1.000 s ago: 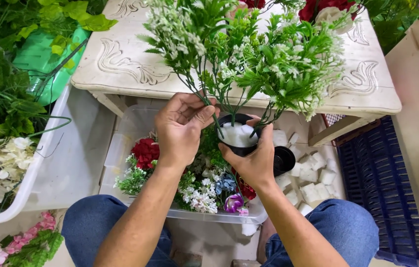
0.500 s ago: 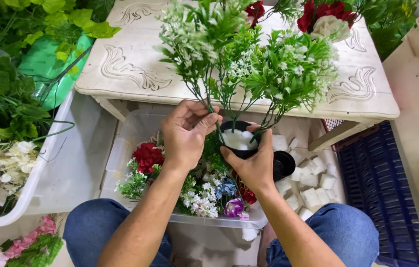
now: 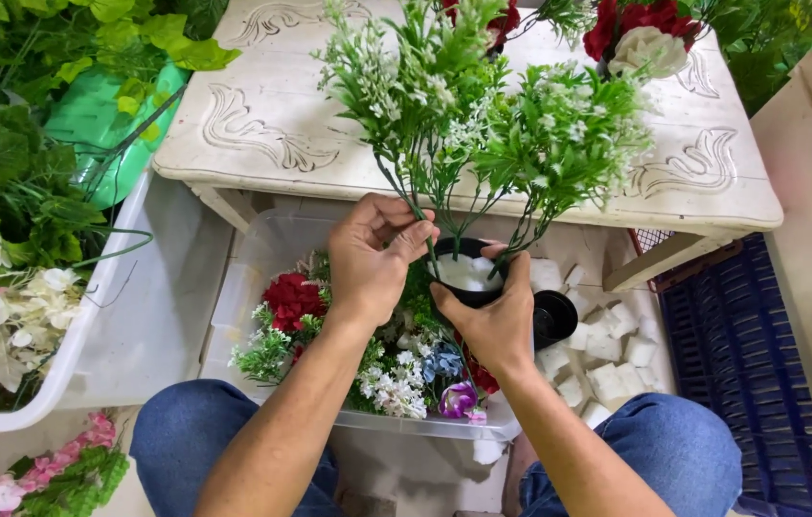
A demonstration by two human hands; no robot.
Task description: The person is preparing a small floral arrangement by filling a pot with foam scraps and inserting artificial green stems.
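Observation:
My right hand (image 3: 494,316) grips a small black pot (image 3: 463,278) filled with white foam, held above a clear bin. My left hand (image 3: 372,254) pinches the thin stem (image 3: 416,215) of a green sprig with tiny white blossoms (image 3: 406,86) where it enters the foam. A second green sprig (image 3: 564,134) stands in the same pot, leaning right. Both sprigs rise in front of a cream carved table (image 3: 272,124). The pot's lower half is hidden behind my right hand.
The clear bin (image 3: 253,287) under my hands holds red, white, blue and purple artificial flowers. Another black pot (image 3: 555,316) and white foam cubes (image 3: 607,359) lie to the right. A dark blue crate (image 3: 741,354) stands at right. A white tub (image 3: 90,316) with greenery is at left.
My hands and the pot stay nearly in place. My left fingers have shifted slightly on the stem, and the sprigs have moved a little to the right in view.

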